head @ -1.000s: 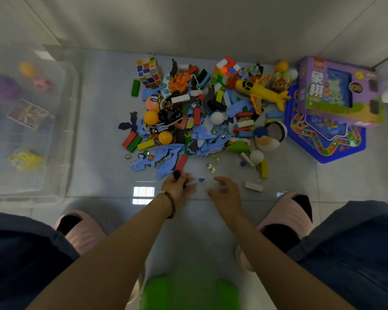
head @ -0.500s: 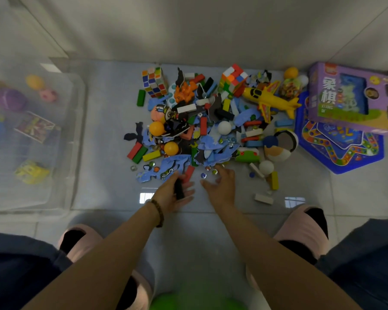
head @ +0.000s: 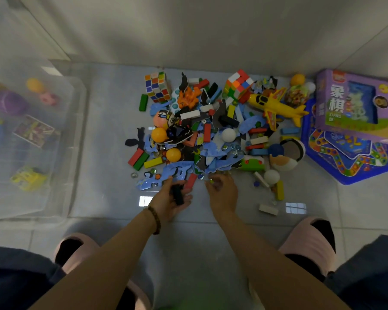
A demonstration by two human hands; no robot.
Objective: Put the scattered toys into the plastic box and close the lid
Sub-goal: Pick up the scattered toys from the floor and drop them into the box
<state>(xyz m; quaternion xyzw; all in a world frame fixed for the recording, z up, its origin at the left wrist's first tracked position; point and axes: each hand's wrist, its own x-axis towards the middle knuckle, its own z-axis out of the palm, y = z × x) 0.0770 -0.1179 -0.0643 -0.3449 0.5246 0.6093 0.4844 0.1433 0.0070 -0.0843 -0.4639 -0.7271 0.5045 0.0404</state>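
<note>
Dozens of toys (head: 207,133) lie at twelve o'clock, plastic box (head: 77,142) at nine. Left hand (head: 168,201) grasps a black block (head: 177,194); whether the right hand (head: 223,194) holds anything is unclear; nudged marbles (head: 200,176) could roll off.

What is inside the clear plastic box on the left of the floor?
The clear plastic box holds a yellow toy car, a multicoloured flat card, a purple round toy, an orange ball and a small pink toy. Its hazy plastic blurs them, and anything beneath them is hidden.
</note>
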